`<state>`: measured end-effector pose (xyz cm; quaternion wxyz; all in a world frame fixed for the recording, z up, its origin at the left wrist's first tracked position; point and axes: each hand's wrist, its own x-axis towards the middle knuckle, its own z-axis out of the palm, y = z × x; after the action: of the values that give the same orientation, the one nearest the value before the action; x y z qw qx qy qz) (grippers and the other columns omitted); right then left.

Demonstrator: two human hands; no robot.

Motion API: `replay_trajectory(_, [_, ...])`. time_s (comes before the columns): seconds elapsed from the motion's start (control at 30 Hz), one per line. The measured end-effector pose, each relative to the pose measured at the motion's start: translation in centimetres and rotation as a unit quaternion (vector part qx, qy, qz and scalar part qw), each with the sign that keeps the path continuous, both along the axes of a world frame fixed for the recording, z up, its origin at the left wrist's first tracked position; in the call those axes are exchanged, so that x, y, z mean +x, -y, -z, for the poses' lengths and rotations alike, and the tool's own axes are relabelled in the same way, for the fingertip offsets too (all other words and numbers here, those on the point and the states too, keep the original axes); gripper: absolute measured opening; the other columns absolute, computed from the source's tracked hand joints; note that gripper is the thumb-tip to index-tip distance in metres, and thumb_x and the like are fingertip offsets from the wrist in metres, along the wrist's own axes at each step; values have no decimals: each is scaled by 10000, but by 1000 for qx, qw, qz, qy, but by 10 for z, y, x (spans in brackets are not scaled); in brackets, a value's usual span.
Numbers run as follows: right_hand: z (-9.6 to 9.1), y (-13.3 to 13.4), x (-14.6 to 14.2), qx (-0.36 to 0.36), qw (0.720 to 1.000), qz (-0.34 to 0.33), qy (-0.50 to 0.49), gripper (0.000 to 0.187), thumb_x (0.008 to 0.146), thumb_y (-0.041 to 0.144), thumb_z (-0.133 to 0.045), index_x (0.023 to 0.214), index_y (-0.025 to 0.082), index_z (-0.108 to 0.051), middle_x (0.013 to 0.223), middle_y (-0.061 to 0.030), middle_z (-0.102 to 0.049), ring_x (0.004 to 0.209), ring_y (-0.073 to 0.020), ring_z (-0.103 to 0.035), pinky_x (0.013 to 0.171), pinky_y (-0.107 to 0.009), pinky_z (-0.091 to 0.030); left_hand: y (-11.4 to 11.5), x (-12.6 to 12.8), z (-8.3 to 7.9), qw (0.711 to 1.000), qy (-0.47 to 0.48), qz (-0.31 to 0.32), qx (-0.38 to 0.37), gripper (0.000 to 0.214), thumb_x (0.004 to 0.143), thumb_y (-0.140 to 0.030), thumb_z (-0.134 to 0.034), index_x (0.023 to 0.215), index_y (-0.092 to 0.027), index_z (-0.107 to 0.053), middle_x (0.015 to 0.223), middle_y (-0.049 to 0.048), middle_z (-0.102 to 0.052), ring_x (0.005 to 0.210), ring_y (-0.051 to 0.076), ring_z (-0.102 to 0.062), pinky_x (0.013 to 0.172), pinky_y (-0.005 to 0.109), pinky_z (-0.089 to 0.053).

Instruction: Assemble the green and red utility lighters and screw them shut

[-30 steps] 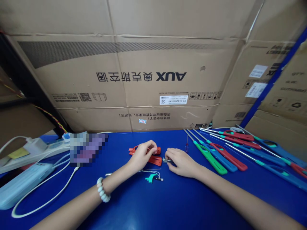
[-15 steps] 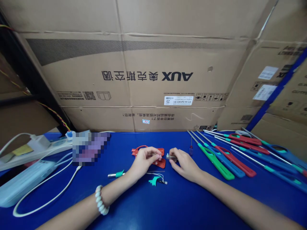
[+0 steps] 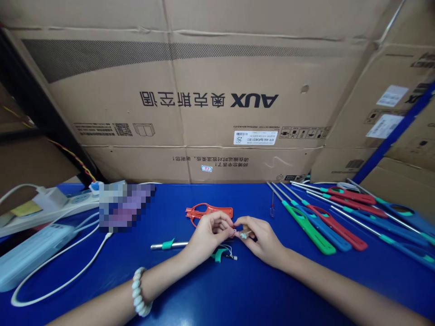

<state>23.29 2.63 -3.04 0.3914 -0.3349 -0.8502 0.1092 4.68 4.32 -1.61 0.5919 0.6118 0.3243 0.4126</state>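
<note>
My left hand [image 3: 213, 231], a pale beaded bracelet [image 3: 140, 292] on its wrist, has thumb and fingers pinched together on something too small to make out. Against its fingertips sits my right hand [image 3: 261, 234], closed on a small translucent, brownish lighter part [image 3: 245, 234] with a pale end. Behind the left hand lies an orange-red lighter shell [image 3: 204, 211], partly covered by the fingers. A metal lighter tube [image 3: 176, 245] with a green collar rests under the left wrist. Just below the hands is a green trigger piece [image 3: 219, 254] with thin white wires and a black part.
Long-necked lighters in green [image 3: 309, 228], blue and red fan out at the right. A small screwdriver [image 3: 272, 210] lies behind my right hand. At the left are a light-blue power bank [image 3: 37, 258], a white cable [image 3: 61, 283] and a power strip [image 3: 74, 203]. Cardboard [image 3: 204, 59] walls the back.
My hands have come together, and their fingertips now meet where there was a gap. The translucent part has turned in my right fingers. The camera view has shifted slightly.
</note>
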Motion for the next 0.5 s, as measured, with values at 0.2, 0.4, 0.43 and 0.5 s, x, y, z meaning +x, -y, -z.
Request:
replay_trajectory(0.2, [0, -1, -1, 52, 999, -7, 9, 139, 906, 145, -429, 912, 201, -556, 760, -48, -653, 631, -164, -586, 600, -270, -460, 1, 1, 2, 1000, -8, -13, 17, 346, 667, -400, -787, 736, -149, -559, 655, -5, -601, 624, 129, -594, 616, 227, -448])
replay_trajectory(0.4, [0, 1, 0, 62, 998, 4, -10, 98, 913, 159, -463, 916, 201, -552, 725, -30, -632, 615, -154, -584, 590, -257, -462, 4, 0, 3, 995, -70, 1, 78, 259, 806, -396, -653, 836, -140, -634, 752, 47, -653, 713, 172, -596, 685, 268, -449])
replay_trajectory(0.43, [0, 1, 0, 64, 998, 6, -10, 96, 915, 164, -464, 917, 201, -552, 722, -29, -630, 614, -154, -583, 589, -259, -464, 5, -1, 2, 992, -81, 6, 93, 258, 826, -397, -629, 827, -140, -648, 767, 55, -659, 723, 177, -594, 689, 270, -447])
replay_trajectory(0.5, [-1, 1, 0, 69, 998, 5, -9, 101, 920, 169, -455, 921, 205, -550, 718, -28, -629, 614, -157, -584, 591, -264, -468, 7, 0, 0, 988, -98, 15, 118, 284, 857, -404, -586, 779, -141, -659, 759, 55, -655, 721, 178, -585, 689, 267, -441])
